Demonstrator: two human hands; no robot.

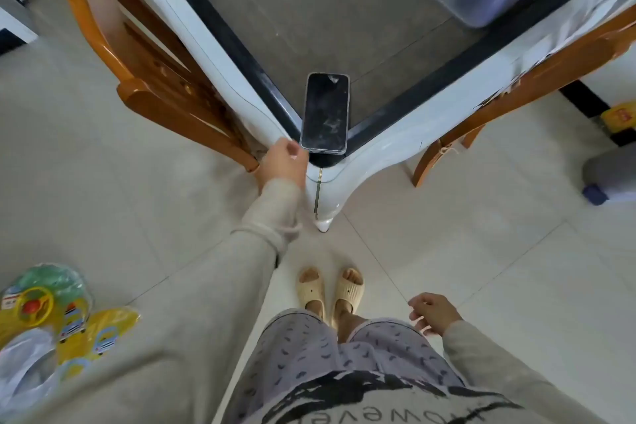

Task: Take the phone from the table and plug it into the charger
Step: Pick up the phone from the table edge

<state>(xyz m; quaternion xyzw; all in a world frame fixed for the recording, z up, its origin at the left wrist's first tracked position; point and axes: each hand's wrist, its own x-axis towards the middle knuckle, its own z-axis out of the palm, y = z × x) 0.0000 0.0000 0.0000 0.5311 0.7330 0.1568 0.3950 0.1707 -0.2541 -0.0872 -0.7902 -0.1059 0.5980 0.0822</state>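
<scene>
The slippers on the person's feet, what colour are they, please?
Cream, a pale beige; the slippers show in the head view.

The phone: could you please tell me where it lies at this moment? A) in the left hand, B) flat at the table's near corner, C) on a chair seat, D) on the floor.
B: the phone lies screen up at the table corner, with the left hand just beside it and not gripping it.

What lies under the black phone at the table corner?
The black glass-fronted phone lies face up on the table's grey top and black border, its near end just over the white corner edge. What it covers stays hidden. No charger is visible.
</scene>
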